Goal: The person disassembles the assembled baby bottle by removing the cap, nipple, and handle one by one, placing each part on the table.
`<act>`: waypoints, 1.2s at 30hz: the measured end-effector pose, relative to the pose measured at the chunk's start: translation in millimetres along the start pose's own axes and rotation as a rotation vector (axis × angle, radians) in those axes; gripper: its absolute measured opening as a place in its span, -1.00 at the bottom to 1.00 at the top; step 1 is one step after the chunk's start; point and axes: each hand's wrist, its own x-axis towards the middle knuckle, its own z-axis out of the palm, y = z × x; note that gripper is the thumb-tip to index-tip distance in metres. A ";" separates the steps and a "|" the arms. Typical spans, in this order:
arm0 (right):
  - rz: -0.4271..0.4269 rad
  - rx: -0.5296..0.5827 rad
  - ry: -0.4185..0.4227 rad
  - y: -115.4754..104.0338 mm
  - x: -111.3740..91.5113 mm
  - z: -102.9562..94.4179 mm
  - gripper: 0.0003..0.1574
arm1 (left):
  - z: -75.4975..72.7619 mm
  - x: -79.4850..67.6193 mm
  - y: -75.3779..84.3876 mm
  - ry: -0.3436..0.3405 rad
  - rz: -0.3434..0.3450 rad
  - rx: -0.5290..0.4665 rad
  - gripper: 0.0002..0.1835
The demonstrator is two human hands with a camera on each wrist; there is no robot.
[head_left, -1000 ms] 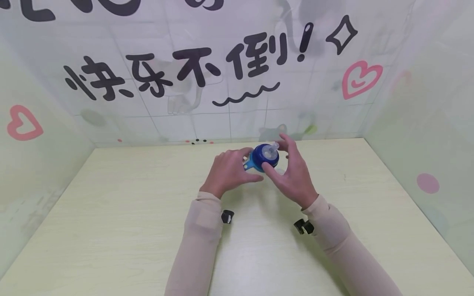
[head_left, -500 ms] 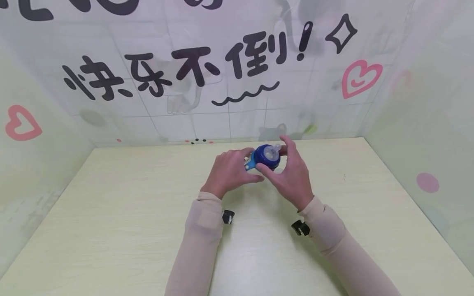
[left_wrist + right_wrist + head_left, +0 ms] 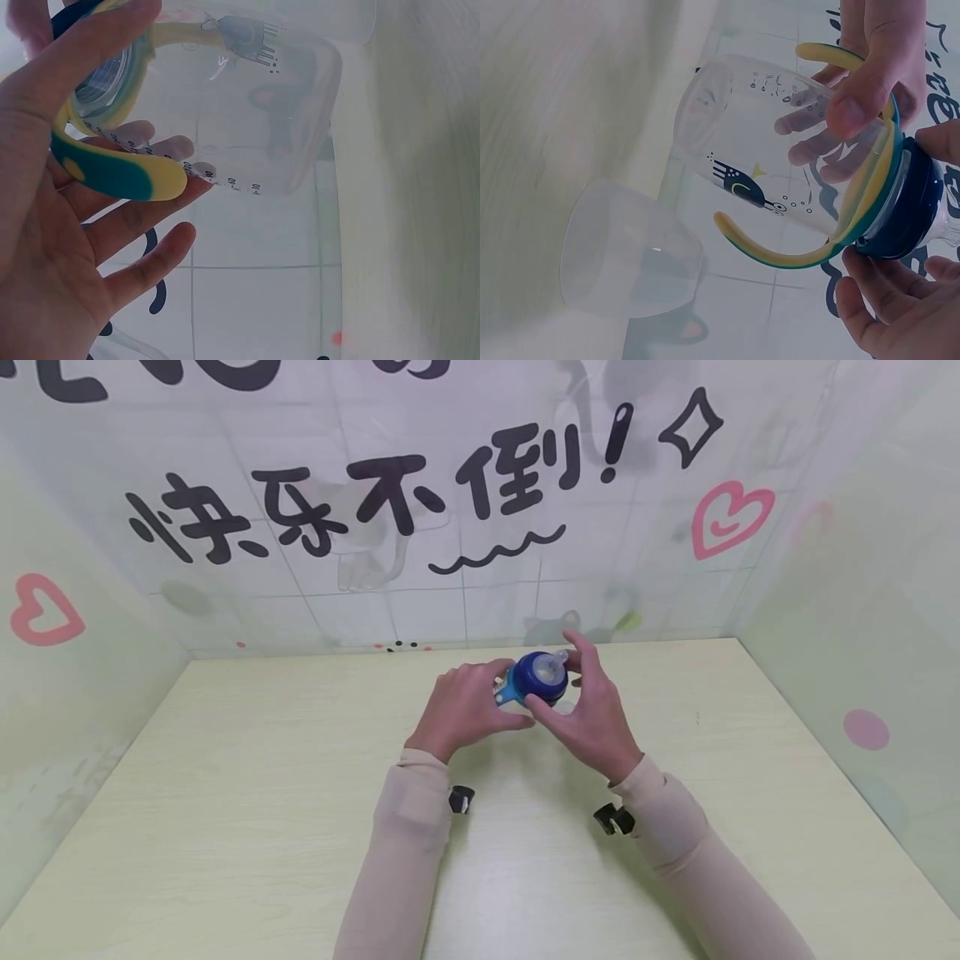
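A clear baby bottle (image 3: 769, 150) with a printed scale and a small animal picture lies tilted between my hands. My left hand (image 3: 461, 706) grips it round the body near the teal-and-yellow handle ring (image 3: 780, 259). In the left wrist view, one handle (image 3: 120, 176) lies across the fingers. My right hand (image 3: 596, 718) holds the dark blue collar (image 3: 907, 206), thumb on one side and fingers on the other. From the collar, a clear teat (image 3: 560, 657) points up and right in the head view. The collar sits at the bottle's mouth.
A translucent cap (image 3: 630, 255) stands on the pale wooden table (image 3: 262, 793), behind the hands. A white back wall (image 3: 412, 610) with black lettering closes off the far edge. Side walls (image 3: 847, 635) rise left and right. Each sleeve carries a black wrist mount (image 3: 461, 799).
My right hand has shifted slightly left and then back right, its thumb moving along the collar. My left hand and the bottle have stayed nearly still.
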 end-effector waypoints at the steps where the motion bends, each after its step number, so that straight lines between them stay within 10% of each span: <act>1: -0.012 0.010 -0.002 0.0 0.2 -0.6 0.10 | 0.1 -0.1 -0.1 0.001 0.001 -0.006 -0.22; 21: -0.134 0.061 -0.055 2.2 1.7 -6.1 0.12 | -1.9 -0.7 -0.1 0.014 0.020 -0.041 -0.24; 36: -0.019 0.001 -0.006 -0.1 1.4 -3.1 0.20 | -2.4 -0.1 -0.8 -0.008 -0.007 -0.014 -0.20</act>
